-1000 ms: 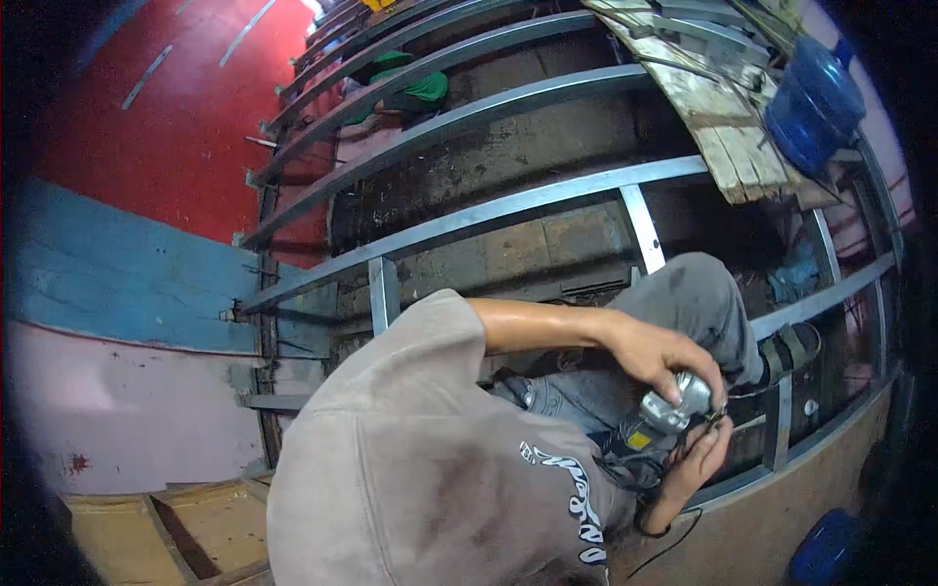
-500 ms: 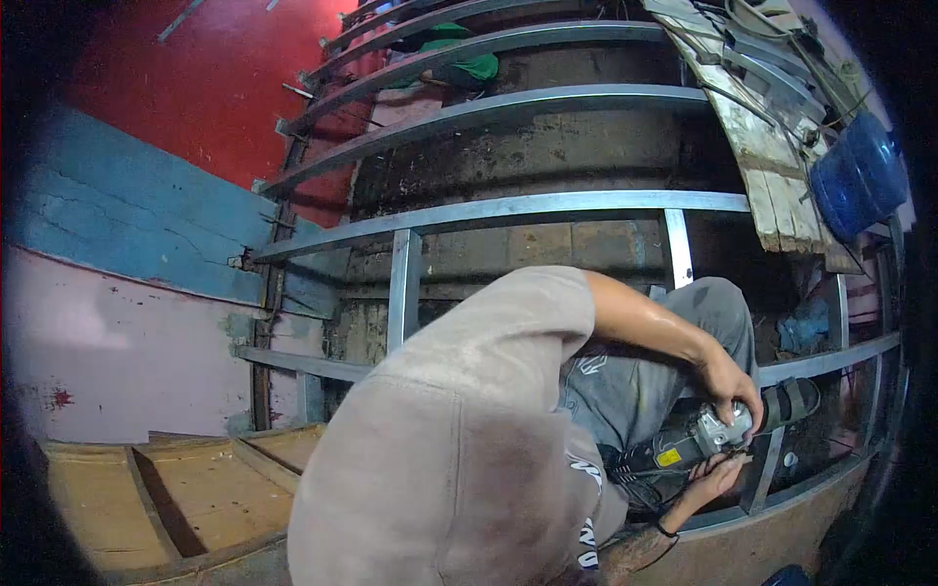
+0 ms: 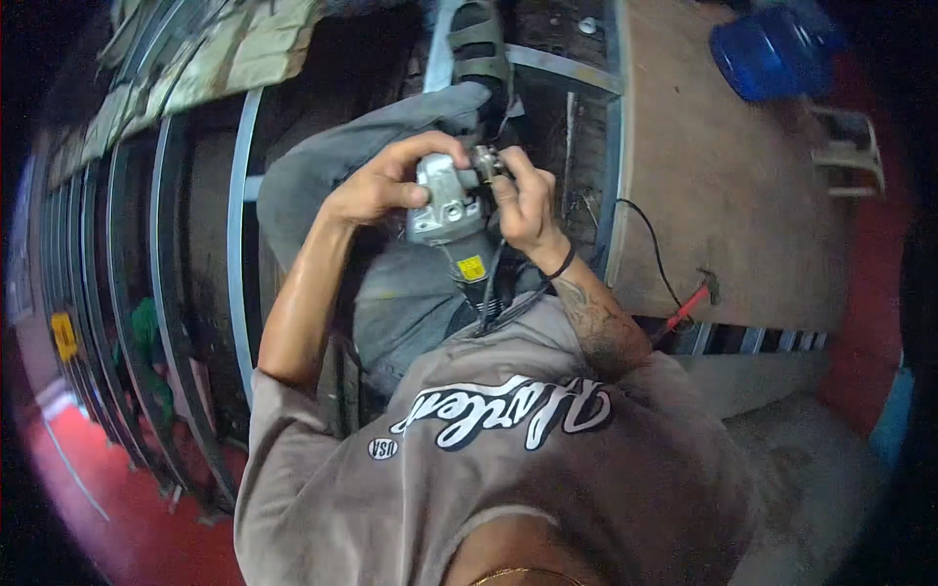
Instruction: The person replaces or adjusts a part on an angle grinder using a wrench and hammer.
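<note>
My left hand (image 3: 386,184) grips the silver head of an angle grinder (image 3: 445,205), its fingers curled over the top. The grinder's dark body, with a yellow label, points down toward my stomach and rests over my lap. Thumb and fingers of my right hand (image 3: 526,203) pinch a small metal fitting (image 3: 487,161) at the side of the grinder head. No disc shows on the tool. A dark cable (image 3: 495,273) passes beside the grinder body.
Metal beams (image 3: 239,234) run along the left over a dark gap. A plywood board (image 3: 733,215) lies at right, bearing a red-handled hammer (image 3: 696,301) and a blue water bottle (image 3: 777,51). A person in green (image 3: 147,337) is beyond the beams at left. Old planks (image 3: 239,59) lie upper left.
The view has swung round and now looks down over my chest and lap. Both hands remain at the grinder head; my right fingers now show pinched on the small metal fitting.
</note>
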### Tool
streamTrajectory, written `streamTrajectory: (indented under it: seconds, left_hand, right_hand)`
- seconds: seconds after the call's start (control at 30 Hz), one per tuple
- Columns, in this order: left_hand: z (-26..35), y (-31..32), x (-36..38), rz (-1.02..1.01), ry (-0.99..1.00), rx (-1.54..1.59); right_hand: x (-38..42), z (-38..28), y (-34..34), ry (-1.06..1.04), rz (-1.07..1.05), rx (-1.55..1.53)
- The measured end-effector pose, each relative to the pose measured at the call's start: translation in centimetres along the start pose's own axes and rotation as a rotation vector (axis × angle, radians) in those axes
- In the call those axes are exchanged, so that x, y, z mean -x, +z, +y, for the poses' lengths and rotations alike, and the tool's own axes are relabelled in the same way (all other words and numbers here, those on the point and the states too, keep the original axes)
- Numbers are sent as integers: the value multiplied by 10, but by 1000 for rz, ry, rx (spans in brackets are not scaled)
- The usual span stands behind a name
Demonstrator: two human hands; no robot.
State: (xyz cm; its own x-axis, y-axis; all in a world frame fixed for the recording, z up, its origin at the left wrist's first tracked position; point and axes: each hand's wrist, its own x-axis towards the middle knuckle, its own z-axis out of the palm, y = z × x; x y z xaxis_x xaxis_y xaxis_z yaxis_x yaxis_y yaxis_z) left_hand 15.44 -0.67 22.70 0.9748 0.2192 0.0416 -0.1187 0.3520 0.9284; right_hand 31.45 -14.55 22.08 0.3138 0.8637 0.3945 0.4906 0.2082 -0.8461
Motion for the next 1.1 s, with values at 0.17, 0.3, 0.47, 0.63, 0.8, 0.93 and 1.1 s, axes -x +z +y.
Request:
streamTrajectory:
  seconds: [0.17,0.3,0.47,0.63,0.8,0.93,1.1]
  left_hand:
    - [14,13,-92,-178,-53,-8]
    - [4,65,-195,-612,-156,-2]
    - [-82,107,-240,-748,-337,232]
    - [-92,100,-236,-669,-460,257]
    - [-60,67,-200,-459,-347,151]
    - [-59,48,-172,-379,-280,258]
    - [-44,55,-163,-402,-277,302]
  right_hand:
    - [11,12,-36,234,326,-44]
    - [38,6,-107,267,565,182]
    - [104,23,-152,611,440,428]
    - [113,68,-132,626,476,484]
    - [74,71,-99,435,531,221]
    - [62,91,-80,246,495,235]
    - [57,64,-114,217,288,-543]
